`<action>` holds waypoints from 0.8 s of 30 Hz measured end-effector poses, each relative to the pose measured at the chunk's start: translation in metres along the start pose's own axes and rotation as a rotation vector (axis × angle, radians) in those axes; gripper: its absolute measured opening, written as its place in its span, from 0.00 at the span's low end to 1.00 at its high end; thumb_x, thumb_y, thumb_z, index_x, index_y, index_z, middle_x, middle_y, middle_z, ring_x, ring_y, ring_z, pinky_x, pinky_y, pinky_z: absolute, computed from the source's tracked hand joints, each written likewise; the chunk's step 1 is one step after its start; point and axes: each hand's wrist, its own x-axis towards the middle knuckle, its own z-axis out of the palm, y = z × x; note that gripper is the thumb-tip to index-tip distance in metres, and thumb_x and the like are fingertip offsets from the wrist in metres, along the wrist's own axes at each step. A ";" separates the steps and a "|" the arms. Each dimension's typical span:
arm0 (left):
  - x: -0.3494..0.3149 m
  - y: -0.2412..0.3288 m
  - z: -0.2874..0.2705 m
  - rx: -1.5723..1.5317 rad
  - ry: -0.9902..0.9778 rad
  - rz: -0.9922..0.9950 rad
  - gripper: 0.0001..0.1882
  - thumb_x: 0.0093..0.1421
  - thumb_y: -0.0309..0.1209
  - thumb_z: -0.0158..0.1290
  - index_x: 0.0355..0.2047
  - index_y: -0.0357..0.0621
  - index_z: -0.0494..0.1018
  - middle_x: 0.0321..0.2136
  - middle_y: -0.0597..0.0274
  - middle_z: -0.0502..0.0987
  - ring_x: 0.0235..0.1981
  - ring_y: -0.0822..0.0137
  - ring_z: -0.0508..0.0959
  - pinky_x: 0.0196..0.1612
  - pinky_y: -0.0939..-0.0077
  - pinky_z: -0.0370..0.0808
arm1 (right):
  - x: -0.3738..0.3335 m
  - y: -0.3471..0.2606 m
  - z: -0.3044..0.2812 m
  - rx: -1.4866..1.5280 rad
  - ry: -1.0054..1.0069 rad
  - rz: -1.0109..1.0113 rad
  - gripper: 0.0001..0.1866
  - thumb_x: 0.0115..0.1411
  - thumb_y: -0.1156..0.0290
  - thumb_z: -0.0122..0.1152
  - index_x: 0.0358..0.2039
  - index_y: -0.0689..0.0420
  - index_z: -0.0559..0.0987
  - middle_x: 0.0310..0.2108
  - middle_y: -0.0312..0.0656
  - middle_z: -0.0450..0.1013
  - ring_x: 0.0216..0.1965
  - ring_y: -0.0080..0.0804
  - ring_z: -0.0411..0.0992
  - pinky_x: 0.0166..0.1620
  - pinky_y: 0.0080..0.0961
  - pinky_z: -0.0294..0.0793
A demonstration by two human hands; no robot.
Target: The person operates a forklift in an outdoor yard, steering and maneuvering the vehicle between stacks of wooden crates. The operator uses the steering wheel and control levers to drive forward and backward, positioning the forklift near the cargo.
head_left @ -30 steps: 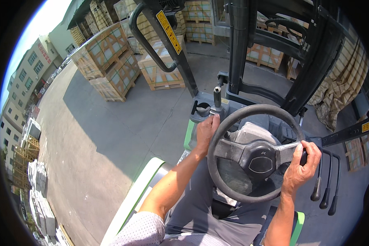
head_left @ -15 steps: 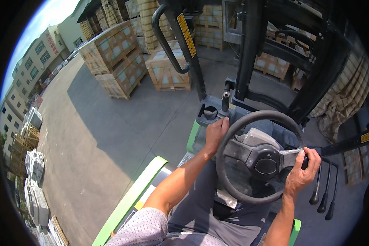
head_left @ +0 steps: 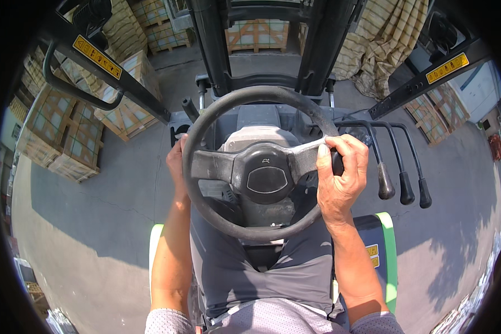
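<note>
A black steering wheel (head_left: 217, 221) with a dark centre hub stands in front of my lap. My right hand (head_left: 342, 175) grips the right side of its rim, thumb lying near the spoke and fingers curled over. At the wheel's left edge is my left hand (head_left: 176, 167), its fingers curled and partly hidden behind the rim; what they hold does not show. Just beyond that hand rises a short dark lever (head_left: 190, 108). Three black-knobbed control levers (head_left: 406, 188) hang to the right of my right hand, apart from it.
Ahead stands the forklift's black mast (head_left: 313, 53). A grab handle (head_left: 89, 101) is on the left post. Wooden crates (head_left: 67, 131) stand at the left, another crate (head_left: 256, 36) beyond the mast. A striped sheet (head_left: 381, 44) hangs at right, near a wooden pallet (head_left: 437, 114).
My view has swung to the right, so the wheel and mast now sit nearer the centre. My right hand stays on the rim; my left stays by its left edge.
</note>
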 end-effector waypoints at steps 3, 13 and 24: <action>0.001 -0.014 -0.001 -0.084 0.005 0.053 0.21 0.73 0.45 0.47 0.32 0.42 0.79 0.21 0.77 0.71 0.23 0.84 0.68 0.26 0.85 0.66 | -0.015 0.007 -0.004 0.036 -0.065 0.026 0.12 0.57 0.76 0.68 0.43 0.60 0.81 0.43 0.44 0.72 0.44 0.37 0.72 0.48 0.32 0.74; -0.001 -0.002 -0.002 0.053 0.002 0.001 0.07 0.62 0.29 0.54 0.31 0.38 0.74 0.25 0.76 0.69 0.29 0.80 0.65 0.30 0.81 0.65 | -0.034 0.040 -0.099 -0.390 -0.024 0.118 0.14 0.66 0.70 0.59 0.49 0.64 0.77 0.51 0.47 0.73 0.55 0.43 0.71 0.54 0.35 0.73; 0.004 -0.004 -0.004 -0.036 0.042 -0.035 0.24 0.72 0.46 0.47 0.28 0.38 0.77 0.19 0.72 0.70 0.23 0.79 0.67 0.25 0.77 0.64 | 0.017 0.081 -0.076 -0.197 -0.004 0.333 0.17 0.69 0.65 0.58 0.51 0.60 0.70 0.36 0.44 0.75 0.26 0.28 0.77 0.33 0.26 0.75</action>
